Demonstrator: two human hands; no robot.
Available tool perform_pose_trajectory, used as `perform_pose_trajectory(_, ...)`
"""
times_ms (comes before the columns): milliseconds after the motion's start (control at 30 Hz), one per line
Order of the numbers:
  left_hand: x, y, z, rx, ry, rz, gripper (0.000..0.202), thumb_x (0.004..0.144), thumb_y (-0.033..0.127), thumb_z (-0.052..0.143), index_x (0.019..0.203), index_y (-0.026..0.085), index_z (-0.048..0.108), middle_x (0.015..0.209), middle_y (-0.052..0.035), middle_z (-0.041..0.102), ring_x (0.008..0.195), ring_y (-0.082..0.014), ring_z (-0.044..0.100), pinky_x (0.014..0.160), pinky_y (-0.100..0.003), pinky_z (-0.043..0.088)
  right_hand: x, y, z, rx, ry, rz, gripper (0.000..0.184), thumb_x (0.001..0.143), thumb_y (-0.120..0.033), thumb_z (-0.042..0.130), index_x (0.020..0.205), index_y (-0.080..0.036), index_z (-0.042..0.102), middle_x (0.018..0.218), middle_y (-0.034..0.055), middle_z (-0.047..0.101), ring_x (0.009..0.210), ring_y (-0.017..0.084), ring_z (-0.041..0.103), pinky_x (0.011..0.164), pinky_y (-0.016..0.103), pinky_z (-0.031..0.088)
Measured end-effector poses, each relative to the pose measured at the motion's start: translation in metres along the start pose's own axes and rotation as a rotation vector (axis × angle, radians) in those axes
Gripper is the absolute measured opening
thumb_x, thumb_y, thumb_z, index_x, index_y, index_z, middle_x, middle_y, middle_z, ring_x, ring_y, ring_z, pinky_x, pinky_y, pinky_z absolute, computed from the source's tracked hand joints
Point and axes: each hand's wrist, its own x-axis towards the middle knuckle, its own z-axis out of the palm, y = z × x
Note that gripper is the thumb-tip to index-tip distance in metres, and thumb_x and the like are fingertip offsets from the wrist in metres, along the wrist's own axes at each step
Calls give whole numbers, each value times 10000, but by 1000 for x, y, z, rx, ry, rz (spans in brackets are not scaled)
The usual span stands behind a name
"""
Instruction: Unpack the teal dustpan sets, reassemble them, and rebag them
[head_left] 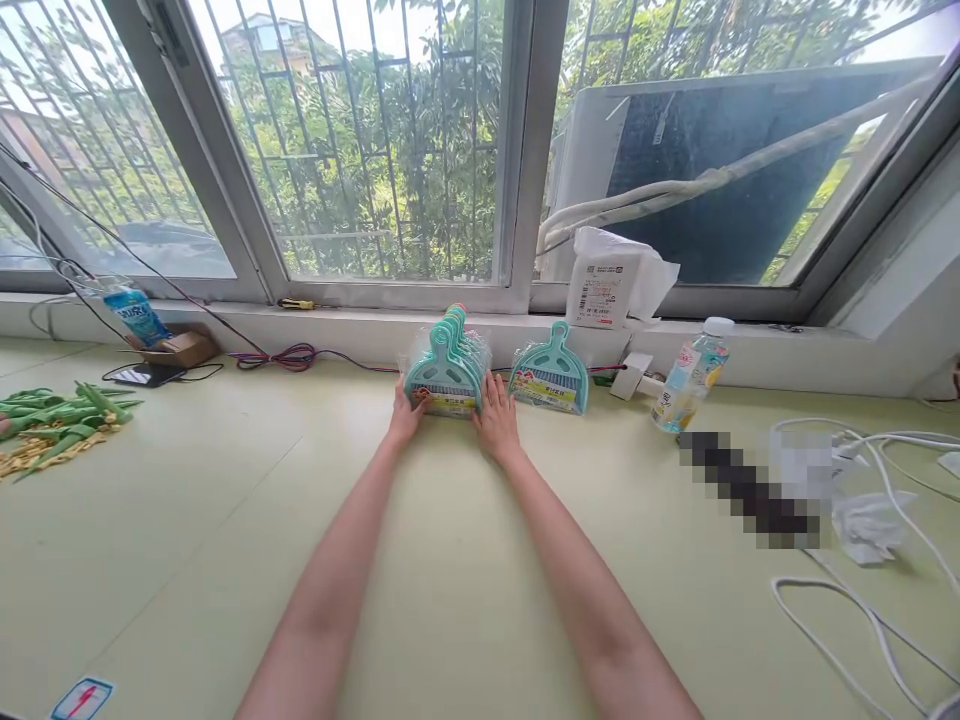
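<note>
A stack of teal mini dustpan-and-brush sets in clear wrap stands upright on the pale green table, against the window sill. My left hand grips its lower left corner, fingers curled round the edge. My right hand rests against its right side, fingers stretched out on the table. A single wrapped teal set leans on the sill just right of my right hand, apart from it.
A tipped water bottle and a white labelled package lie to the right. White cables and crumpled tissue sprawl at far right. At left lie green plastic stems, a phone, a small box and a blue bag.
</note>
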Motion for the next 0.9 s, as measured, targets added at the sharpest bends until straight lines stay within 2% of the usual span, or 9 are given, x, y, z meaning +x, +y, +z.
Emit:
perform_pose_trajectory(100, -2, 1, 3, 45, 48, -31, 950, 766, 506, 667, 1488, 228, 116, 1519, -171, 209, 1427, -307, 173, 1160, -461, 172, 2, 3, -5, 86, 39, 79, 725, 937, -474, 361, 1529, -202, 44, 1583, 102, 117, 1460, 268, 81, 1132, 554, 161)
perform_pose_trajectory(233, -5, 8, 1, 117, 129, -25, 916, 782, 537, 632, 1478, 203, 139, 1490, -203, 229, 1415, -329, 196, 1137, -511, 189, 3, 31, -24, 92, 372, 453, 631, 952, -474, 289, 1510, -217, 145, 1567, 115, 181, 1444, 260, 144, 1104, 535, 219)
perform_pose_trajectory(333, -11, 18, -9, 225, 380, 168, 699, 880, 489, 502, 1441, 180, 219, 1485, -204, 216, 1417, -296, 181, 1139, -486, 179, 0, 73, -47, 17, 553, 833, 568, 946, -354, 319, 1472, -152, 248, 1505, 195, 302, 1395, 282, 276, 1081, 518, 244)
perform_pose_trajectory(400, -15, 25, -18, 293, 558, 257, 573, 919, 433, 436, 1402, 168, 277, 1466, -198, 238, 1396, -283, 214, 1134, -477, 182, -3, 99, -63, 37, 488, 973, 564, 930, -328, 372, 1451, -130, 291, 1431, 225, 411, 1326, 297, 389, 1048, 496, 291)
perform_pose_trajectory(500, -19, 30, -29, 326, 745, 232, 478, 928, 385, 405, 1334, 140, 341, 1400, -208, 303, 1345, -292, 274, 1106, -493, 215, -9, 118, -78, 109, 259, 947, 588, 860, -337, 539, 1385, -108, 404, 1294, 217, 557, 1239, 322, 487, 1047, 478, 293)
perform_pose_trajectory(567, -20, 31, -31, 328, 800, 213, 446, 925, 367, 405, 1300, 128, 364, 1378, -213, 320, 1323, -298, 294, 1091, -494, 232, -14, 115, -82, 186, 217, 929, 541, 841, -284, 560, 1345, -121, 455, 1234, 189, 608, 1204, 316, 529, 1047, 463, 307)
perform_pose_trajectory(667, -22, 34, -30, 346, 731, 272, 442, 913, 350, 428, 1292, 131, 370, 1391, -211, 312, 1321, -298, 298, 1089, -485, 238, -27, 101, -84, 294, 266, 949, 466, 866, -220, 471, 1321, -122, 480, 1171, 167, 649, 1098, 280, 618, 951, 394, 428)
perform_pose_trajectory(767, -29, 44, -26, 348, 641, 337, 444, 904, 339, 443, 1288, 129, 374, 1407, -220, 290, 1329, -304, 290, 1090, -489, 237, -44, 96, -95, 348, 285, 922, 431, 845, -197, 480, 1269, -148, 537, 1133, 116, 675, 948, 215, 683, 835, 295, 504)
perform_pose_trajectory(900, -56, 77, -5, 231, 565, 334, 399, 899, 323, 441, 1254, 145, 400, 1437, -215, 256, 1357, -292, 264, 1094, -489, 242, -79, 102, -127, 679, 291, 829, 424, 797, -186, 496, 1211, -160, 586, 1017, 68, 701, 616, 152, 675, 608, 266, 548)
